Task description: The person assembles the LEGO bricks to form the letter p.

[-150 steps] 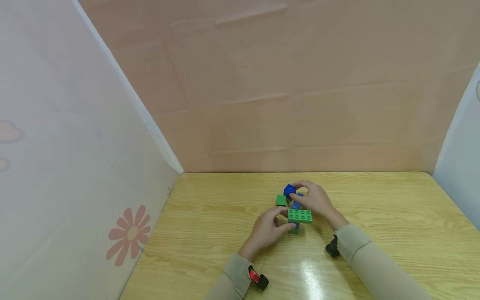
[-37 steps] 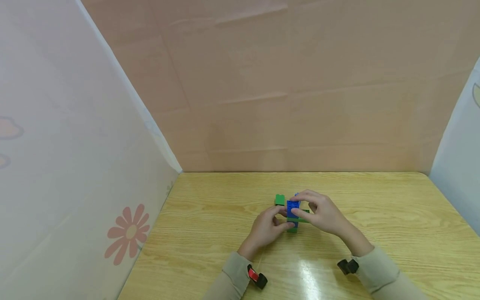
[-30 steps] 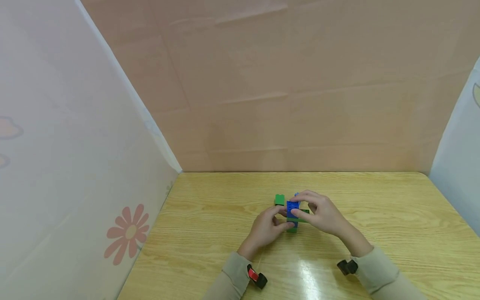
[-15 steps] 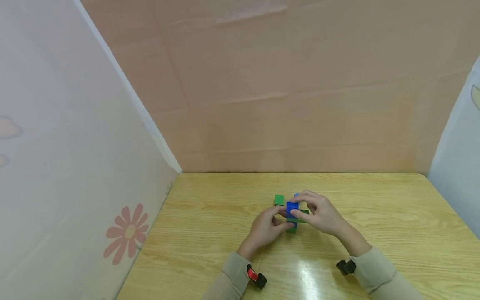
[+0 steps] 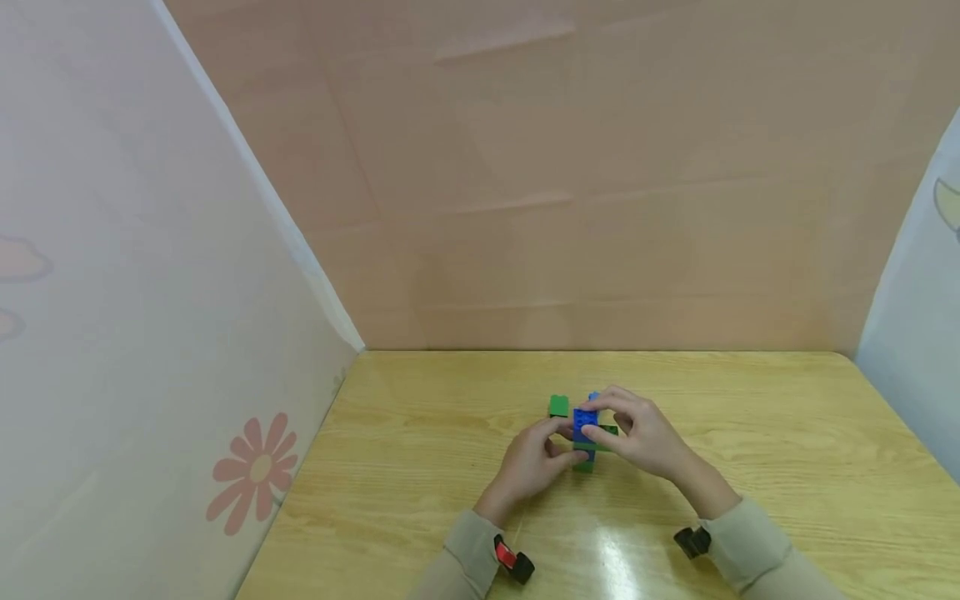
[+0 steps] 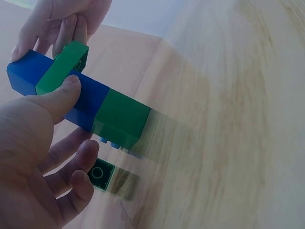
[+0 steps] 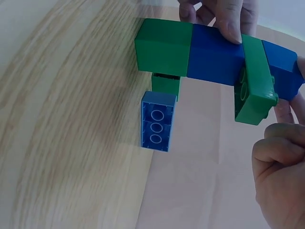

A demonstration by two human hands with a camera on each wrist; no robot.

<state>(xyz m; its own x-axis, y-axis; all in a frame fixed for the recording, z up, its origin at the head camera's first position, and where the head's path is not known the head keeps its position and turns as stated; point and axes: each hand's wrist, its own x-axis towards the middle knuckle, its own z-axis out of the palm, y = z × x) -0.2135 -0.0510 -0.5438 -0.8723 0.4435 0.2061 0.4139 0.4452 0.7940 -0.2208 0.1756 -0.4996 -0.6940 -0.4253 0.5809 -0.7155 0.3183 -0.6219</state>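
Steadying the brick tower (image 6: 90,98) on the worktop (image 5: 375,458), it seems, the left hand (image 5: 528,458) grips its lower blue brick (image 7: 214,55); the right hand (image 5: 648,435) pinches the top blue brick (image 5: 584,422), perhaps to seat it. Behind the tower lie a loose green brick (image 5: 558,405) and a loose blue brick (image 7: 157,121).

There are three blue blocks (image 7: 282,59) (image 7: 214,52) (image 7: 157,121), three green blocks (image 7: 164,47) (image 7: 257,76) (image 7: 165,87), two hands (image 5: 528,458) (image 5: 651,435), two black wrist devices (image 5: 516,563) (image 5: 692,542) and one tabletop (image 5: 420,467).
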